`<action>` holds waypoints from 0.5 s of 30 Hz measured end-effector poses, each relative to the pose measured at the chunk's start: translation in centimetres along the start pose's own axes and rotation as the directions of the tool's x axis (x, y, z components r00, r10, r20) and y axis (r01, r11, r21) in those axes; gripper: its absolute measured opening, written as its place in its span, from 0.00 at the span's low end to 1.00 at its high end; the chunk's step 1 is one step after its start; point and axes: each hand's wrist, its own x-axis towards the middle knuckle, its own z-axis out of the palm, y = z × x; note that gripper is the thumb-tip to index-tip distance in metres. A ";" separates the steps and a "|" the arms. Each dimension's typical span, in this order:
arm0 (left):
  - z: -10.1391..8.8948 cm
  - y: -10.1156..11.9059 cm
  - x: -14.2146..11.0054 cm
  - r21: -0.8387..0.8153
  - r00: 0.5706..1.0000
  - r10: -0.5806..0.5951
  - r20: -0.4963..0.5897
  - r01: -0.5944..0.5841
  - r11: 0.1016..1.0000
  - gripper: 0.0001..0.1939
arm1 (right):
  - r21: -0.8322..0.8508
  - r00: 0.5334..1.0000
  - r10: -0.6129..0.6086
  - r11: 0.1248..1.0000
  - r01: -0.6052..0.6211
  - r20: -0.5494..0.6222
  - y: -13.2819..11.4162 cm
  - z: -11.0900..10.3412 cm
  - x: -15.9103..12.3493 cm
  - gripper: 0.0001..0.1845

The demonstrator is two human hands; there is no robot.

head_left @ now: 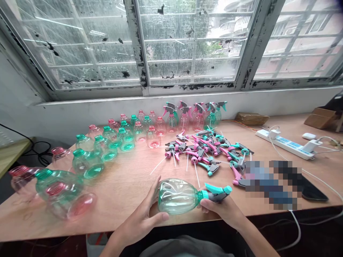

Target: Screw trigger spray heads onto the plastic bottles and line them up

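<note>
1. Green bottle, sideways at my six o'clock; sprayer head at its three-o'clock end.
2. Left hand: fingers spread about the base; right hand: pinching the collar.
3. I judge: tightening; next move calls for steadying, twisting.

A single camera looks out from the wearer's head, facing forward and down over the table to the windows beyond. It sits close above the near edge — left hand and right hand low in view, grey clothing at the bottom — and sees wide.
</note>
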 end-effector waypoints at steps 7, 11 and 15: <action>0.2 0.1 0.0 0.127 1.000 0.026 -0.013 -0.025 0.992 0.48 | -0.018 1.000 -0.006 1.000 0.006 -0.014 -0.7 0.1 0.1 0.22; 0.3 -0.3 -0.1 0.169 0.999 0.035 -0.015 -0.032 0.985 0.49 | -0.003 0.999 -0.029 1.000 0.029 0.027 -0.4 -0.1 0.3 0.21; 0.0 -0.3 -0.1 0.090 0.999 0.036 -0.011 -0.035 0.995 0.47 | -0.009 1.000 -0.008 1.000 0.008 0.005 0.0 -0.2 0.3 0.21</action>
